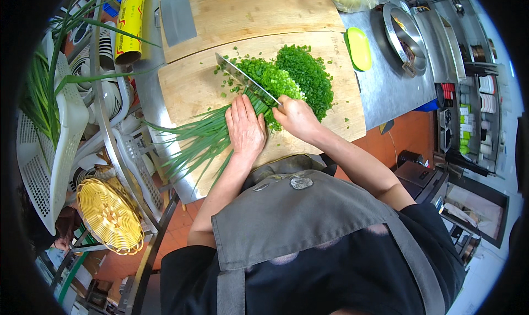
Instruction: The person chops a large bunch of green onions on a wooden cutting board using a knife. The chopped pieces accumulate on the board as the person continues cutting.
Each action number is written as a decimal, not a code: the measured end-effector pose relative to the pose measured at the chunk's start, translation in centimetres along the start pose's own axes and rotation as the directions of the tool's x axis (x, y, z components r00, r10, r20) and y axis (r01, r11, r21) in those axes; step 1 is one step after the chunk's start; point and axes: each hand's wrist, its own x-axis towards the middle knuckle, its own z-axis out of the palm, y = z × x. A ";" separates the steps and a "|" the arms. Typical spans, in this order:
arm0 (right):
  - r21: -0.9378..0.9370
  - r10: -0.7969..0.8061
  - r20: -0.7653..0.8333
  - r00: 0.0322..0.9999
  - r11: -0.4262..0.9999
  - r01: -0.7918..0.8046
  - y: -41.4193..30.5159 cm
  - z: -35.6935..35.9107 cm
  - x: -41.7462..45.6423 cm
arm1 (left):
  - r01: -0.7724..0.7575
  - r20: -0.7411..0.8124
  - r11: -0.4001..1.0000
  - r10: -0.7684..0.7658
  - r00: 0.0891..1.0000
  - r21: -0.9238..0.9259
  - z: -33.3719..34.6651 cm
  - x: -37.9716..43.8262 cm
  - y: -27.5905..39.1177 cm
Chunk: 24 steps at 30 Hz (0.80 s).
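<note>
My right hand (298,115) grips the handle of a cleaver-like kitchen knife (248,78), its broad blade slanting up and left across the cut end of a bunch of green onions (206,127). Pressed flat on that bunch is my left hand (246,127), fingers pointing at the blade. The long leaves trail left over the edge of a wooden cutting board (186,83). Right of the blade lie chopped green onions, a paler heap (276,76) touching a darker green heap (308,77). Loose bits are scattered around the blade.
Beyond lies a second wooden board (264,9) with a flat metal scraper (178,16). A yellow film roll (130,25), plastic basket (62,120) of green onions and wicker basket (109,215) are left. A yellow-green dish (359,49) and metal bowl (419,46) stand right.
</note>
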 end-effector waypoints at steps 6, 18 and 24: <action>-0.001 0.024 0.073 0.997 1.000 -0.024 0.1 -2.5 -3.9 | 0.018 -0.026 1.000 -0.018 0.999 0.002 0.5 0.0 0.0; -0.003 0.062 0.050 0.997 0.998 -0.062 -0.8 1.1 0.4 | 0.000 0.071 0.991 -0.009 0.997 0.136 0.5 -0.4 -0.3; 0.004 0.033 0.049 0.998 0.999 -0.034 -0.3 -1.3 -1.7 | 0.029 0.028 0.996 -0.031 0.999 0.081 0.2 -0.2 -0.2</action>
